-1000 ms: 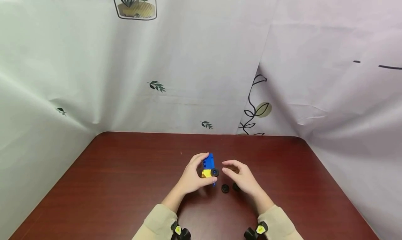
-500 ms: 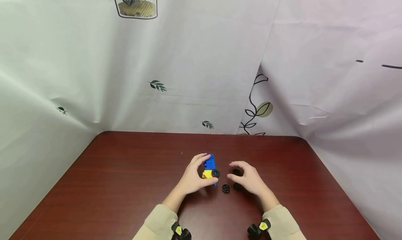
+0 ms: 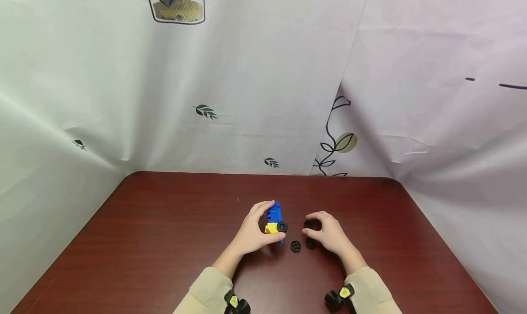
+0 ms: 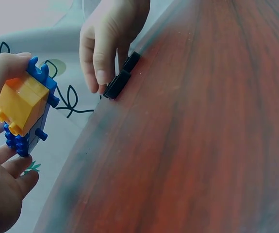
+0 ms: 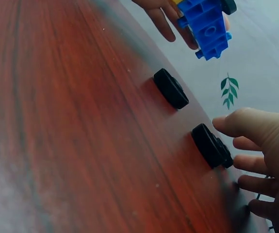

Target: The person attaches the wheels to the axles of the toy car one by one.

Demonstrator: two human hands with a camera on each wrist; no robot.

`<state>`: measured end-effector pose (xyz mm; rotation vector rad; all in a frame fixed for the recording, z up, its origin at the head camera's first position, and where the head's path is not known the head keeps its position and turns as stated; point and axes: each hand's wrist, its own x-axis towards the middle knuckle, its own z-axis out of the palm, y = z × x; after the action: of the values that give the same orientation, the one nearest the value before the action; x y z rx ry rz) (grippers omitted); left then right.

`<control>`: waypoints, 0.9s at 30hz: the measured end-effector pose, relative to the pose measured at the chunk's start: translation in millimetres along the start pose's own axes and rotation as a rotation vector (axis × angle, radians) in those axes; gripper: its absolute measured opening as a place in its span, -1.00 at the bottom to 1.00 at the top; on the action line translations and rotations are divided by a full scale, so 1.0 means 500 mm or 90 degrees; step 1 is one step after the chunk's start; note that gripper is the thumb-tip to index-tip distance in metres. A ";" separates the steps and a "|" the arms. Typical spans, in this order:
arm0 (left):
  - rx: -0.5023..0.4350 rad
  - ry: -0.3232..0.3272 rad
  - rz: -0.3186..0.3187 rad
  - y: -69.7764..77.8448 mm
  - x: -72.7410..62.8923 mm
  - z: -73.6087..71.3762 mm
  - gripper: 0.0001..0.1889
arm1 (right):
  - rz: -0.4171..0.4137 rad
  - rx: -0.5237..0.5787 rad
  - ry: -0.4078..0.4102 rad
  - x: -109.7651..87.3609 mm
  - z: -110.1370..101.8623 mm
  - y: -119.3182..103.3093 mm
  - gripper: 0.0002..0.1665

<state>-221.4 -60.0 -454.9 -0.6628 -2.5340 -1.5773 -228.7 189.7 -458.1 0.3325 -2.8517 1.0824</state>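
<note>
My left hand (image 3: 252, 231) grips a toy vehicle body of blue (image 3: 273, 212) and yellow (image 3: 271, 227) plastic bricks, held between thumb and fingers. One black wheel (image 3: 282, 226) is on its side. The left wrist view shows bare blue axle pegs (image 4: 41, 134) on the side facing that camera. My right hand (image 3: 329, 234) hovers low, thumb and forefinger spread about a loose black wheel (image 3: 312, 224). Its fingertips are right at the wheels in the right wrist view. A second wheel (image 3: 310, 243) lies under the thumb, and a third (image 3: 295, 246) lies to its left.
The dark red wooden table (image 3: 164, 241) has rounded far corners. Behind it hangs a pale cloth (image 3: 255, 76) printed with leaves. Each sleeve cuff carries a small black wrist camera (image 3: 333, 300).
My right hand has drawn away from the vehicle body, moving right to the loose wheels. My left hand keeps holding the body in nearly the same place.
</note>
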 end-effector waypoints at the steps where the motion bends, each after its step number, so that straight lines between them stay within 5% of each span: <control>1: 0.004 0.001 -0.004 0.000 -0.001 0.000 -0.10 | 0.003 -0.006 0.001 0.000 0.001 0.000 -0.55; 16: 0.001 0.005 -0.022 0.000 -0.003 0.003 0.02 | 0.017 -0.074 0.025 -0.007 0.009 -0.005 -0.59; 27: -0.007 0.006 -0.035 0.005 -0.009 0.004 0.01 | 0.012 -0.059 0.040 -0.012 0.011 -0.005 -0.64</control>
<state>-215.8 -58.5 -455.0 -0.5897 -2.5598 -1.6092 -222.5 185.1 -461.5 0.2605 -2.8441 0.9426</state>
